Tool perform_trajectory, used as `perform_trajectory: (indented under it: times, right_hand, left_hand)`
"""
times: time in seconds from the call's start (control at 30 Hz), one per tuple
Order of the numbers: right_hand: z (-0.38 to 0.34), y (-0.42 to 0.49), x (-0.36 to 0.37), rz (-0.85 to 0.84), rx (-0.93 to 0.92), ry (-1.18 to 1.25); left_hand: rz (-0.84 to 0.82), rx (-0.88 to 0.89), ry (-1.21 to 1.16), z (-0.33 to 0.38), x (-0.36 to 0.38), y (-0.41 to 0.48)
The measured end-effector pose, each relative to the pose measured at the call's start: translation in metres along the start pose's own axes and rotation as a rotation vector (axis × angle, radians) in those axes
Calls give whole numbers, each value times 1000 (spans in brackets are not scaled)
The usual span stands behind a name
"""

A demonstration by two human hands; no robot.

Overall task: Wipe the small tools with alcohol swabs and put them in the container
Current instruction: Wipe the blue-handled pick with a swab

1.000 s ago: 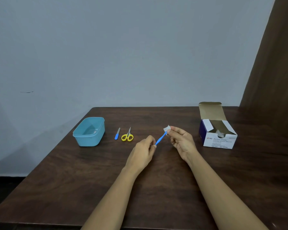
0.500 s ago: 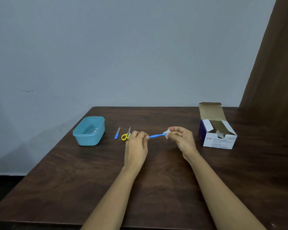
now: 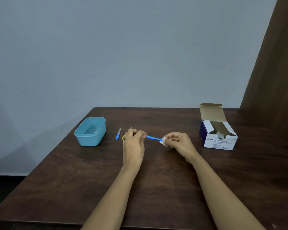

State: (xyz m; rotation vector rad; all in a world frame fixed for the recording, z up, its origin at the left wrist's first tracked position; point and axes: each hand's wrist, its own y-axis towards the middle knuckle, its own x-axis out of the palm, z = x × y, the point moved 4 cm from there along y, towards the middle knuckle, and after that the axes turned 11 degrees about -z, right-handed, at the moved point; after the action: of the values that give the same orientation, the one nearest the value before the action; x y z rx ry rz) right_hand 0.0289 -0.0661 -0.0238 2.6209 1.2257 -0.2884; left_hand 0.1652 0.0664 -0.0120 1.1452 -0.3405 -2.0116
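My left hand (image 3: 133,143) pinches one end of a thin blue tool (image 3: 154,138), held level above the table. My right hand (image 3: 178,144) pinches a white alcohol swab (image 3: 162,141) around the tool's other end. A light blue container (image 3: 90,131) stands open to the left. Beside it lies a small file with a blue handle (image 3: 118,133). The yellow-handled scissors (image 3: 123,137) are mostly hidden behind my left hand.
A white and purple box of alcohol swabs (image 3: 218,135) stands open at the right, its flap up. The dark wooden table (image 3: 156,180) ends at a grey wall behind. A brown curtain (image 3: 276,72) hangs at the far right.
The blue tool has turned from slanted upward to level. My left hand moved up and to the left, now covering the scissors. The swab stays at the tool's right end.
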Motion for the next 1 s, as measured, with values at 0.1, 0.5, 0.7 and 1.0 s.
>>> perform_trajectory:
  times: [0.1,0.5,0.7,1.0]
  right_hand:
    - [1,0,2,-11,-28,-51]
    - [2,4,-3,278,-66,181]
    - [11,6,-8,422,41,335]
    - [18,10,-5,394,113,423]
  left_hand:
    - [14,12,21,-1,1,0]
    - [-43,35,28,10,3,-4]
    - [-232,103,-84,20,16,-9]
    - [-349,111,-93,28,21,-13]
